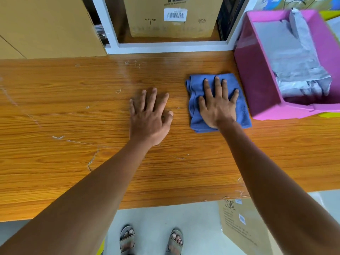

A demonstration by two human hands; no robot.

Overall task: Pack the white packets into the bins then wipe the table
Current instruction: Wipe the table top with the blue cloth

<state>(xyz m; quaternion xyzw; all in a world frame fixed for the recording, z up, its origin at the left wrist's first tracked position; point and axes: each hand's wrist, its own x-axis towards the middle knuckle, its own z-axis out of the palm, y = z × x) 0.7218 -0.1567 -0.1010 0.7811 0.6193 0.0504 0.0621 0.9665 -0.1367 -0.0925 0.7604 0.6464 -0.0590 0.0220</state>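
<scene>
Since the white packets [294, 70] already lie piled inside the pink bin [257, 89] at the right end of the bench [73, 116], the job now looks like the wiping part. No packets show on the bench top in this view.

The right hand [218, 105] lies flat on the folded blue cloth [242, 115], with its fingers straight and spread out. It presses the cloth down and does not grab it. The cloth sits on the bench just beside the pink bin, not touching it as far as I can tell. The left hand [150, 116] rests on the bare wood near the cloth. Its fingers are straight too, and it holds nothing.

To wipe well, I think the flat hand should keep pushing down so the cloth slides along and does not bunch up. Long, slow strokes along the wood would be best, each one lying a little over the last, so no strip gets missed. The bench has pale scratches [92, 161] and little white marks, mostly on the left side. Some may be dirt and some may be cuts in the wood, and I cannot tell which. Those spots may need a harder rub.

The left hand can lean on the bench to keep the body steady, but it should move away before the cloth gets there. Near the bin, go gently so the cloth does not shove it.
</scene>
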